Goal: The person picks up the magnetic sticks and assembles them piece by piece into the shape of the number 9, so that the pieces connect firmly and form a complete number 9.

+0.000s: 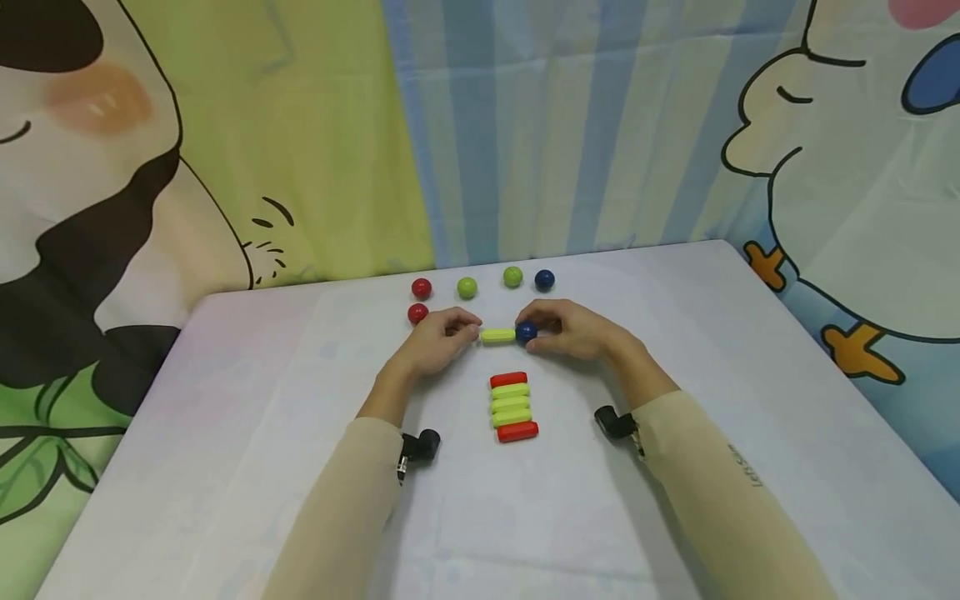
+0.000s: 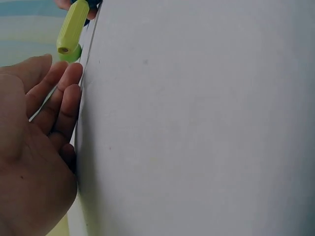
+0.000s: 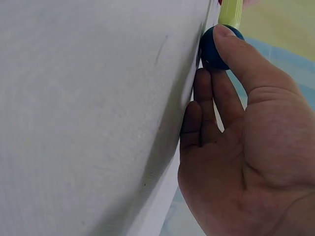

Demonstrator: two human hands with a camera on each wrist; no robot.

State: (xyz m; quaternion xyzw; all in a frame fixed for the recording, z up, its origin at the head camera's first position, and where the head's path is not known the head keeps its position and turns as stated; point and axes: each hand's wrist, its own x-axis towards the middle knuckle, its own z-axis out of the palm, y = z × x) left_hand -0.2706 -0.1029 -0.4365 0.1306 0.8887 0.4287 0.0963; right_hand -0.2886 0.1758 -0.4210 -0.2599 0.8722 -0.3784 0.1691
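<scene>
My right hand (image 1: 577, 328) pinches a dark blue ball (image 1: 527, 333) between thumb and fingers. A yellow-green ridged stick (image 1: 498, 336) extends leftward from that ball, its right end against it. In the left wrist view the stick's free end, with a small hole, faces my left hand (image 2: 39, 132). That hand holds nothing; its fingers are loosely bent just short of the stick. In the right wrist view the thumb lies over the blue ball (image 3: 209, 49), and part of the stick (image 3: 230, 12) shows beyond it.
Nearer on the white table (image 1: 300, 467) lies a column of short sticks, with a red stick (image 1: 517, 431) at the near end and a red one (image 1: 508, 379) at the far end. Behind the hands sit red balls (image 1: 422, 288), green balls (image 1: 467, 287) and another blue ball (image 1: 544, 280).
</scene>
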